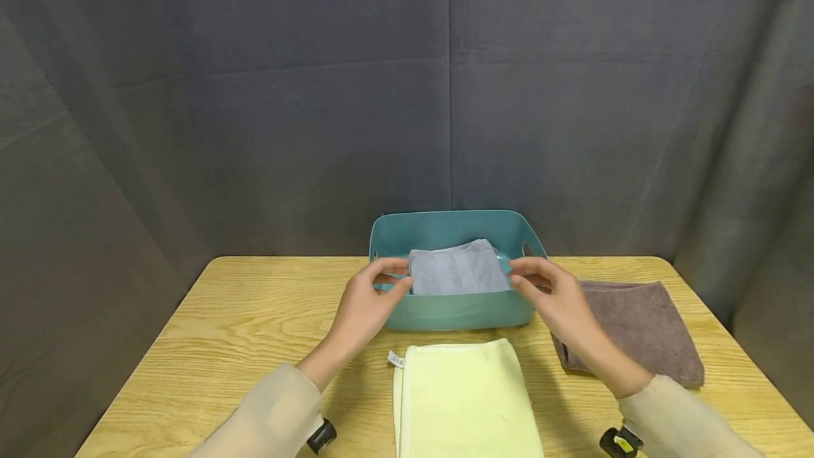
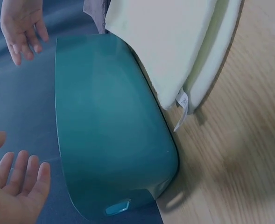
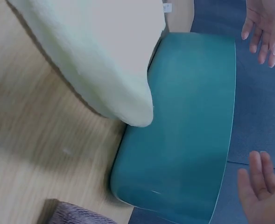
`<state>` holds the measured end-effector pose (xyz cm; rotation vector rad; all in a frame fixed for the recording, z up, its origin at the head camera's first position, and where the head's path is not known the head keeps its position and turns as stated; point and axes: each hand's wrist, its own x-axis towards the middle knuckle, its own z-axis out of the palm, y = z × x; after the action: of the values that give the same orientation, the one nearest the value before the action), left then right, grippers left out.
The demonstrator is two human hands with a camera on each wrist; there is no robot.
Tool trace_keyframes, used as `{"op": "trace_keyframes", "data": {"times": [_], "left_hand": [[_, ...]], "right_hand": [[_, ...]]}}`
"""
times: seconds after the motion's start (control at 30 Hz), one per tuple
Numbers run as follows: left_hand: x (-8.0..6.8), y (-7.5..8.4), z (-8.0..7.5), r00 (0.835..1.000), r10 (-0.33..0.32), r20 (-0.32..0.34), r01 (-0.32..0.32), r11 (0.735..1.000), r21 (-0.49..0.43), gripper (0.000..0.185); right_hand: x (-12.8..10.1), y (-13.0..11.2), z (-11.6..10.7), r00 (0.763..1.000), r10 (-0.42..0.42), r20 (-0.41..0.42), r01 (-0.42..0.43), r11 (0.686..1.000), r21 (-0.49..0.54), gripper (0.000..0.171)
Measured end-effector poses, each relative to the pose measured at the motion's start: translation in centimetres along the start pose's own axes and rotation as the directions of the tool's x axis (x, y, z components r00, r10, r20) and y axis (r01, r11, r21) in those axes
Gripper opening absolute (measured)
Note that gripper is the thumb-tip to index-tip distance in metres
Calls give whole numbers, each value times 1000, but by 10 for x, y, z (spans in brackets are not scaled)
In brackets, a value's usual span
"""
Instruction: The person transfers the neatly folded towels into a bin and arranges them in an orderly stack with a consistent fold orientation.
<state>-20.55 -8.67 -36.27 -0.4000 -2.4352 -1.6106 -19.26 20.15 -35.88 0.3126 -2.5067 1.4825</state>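
From the head view, a folded grey towel (image 1: 456, 268) sat inside a teal bin (image 1: 454, 311) on the wooden counter (image 1: 242, 324); the left hand (image 1: 365, 306) and right hand (image 1: 553, 295) flanked it at either end, fingers loose and about touching its edges, with no clear grip. A pale yellow towel (image 1: 464, 398) lay just in front of the bin, a brown towel (image 1: 636, 324) to its right. The left wrist view showed the left hand's fingers (image 2: 20, 179) spread straight above the bin's wall (image 2: 109, 130). The right wrist view likewise showed the right hand (image 3: 263, 191) with its fingers straight.
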Motion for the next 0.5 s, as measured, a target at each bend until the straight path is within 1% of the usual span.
{"op": "trace_keyframes", "data": {"times": [0.17,0.33,0.5], "left_hand": [[-7,-2,-4,1000,-15,0,15,1000,-8,26],[-17,-7,-6,998,-53,17,53,999,-7,25],[-28,-15,-6,996,-84,39,85,996,-27,25]], "right_hand": [[-10,1,-2,999,34,-12,-34,998,46,33],[-19,3,-3,997,74,4,-74,996,58,35],[-29,9,-3,994,107,24,-108,992,69,36]]}}
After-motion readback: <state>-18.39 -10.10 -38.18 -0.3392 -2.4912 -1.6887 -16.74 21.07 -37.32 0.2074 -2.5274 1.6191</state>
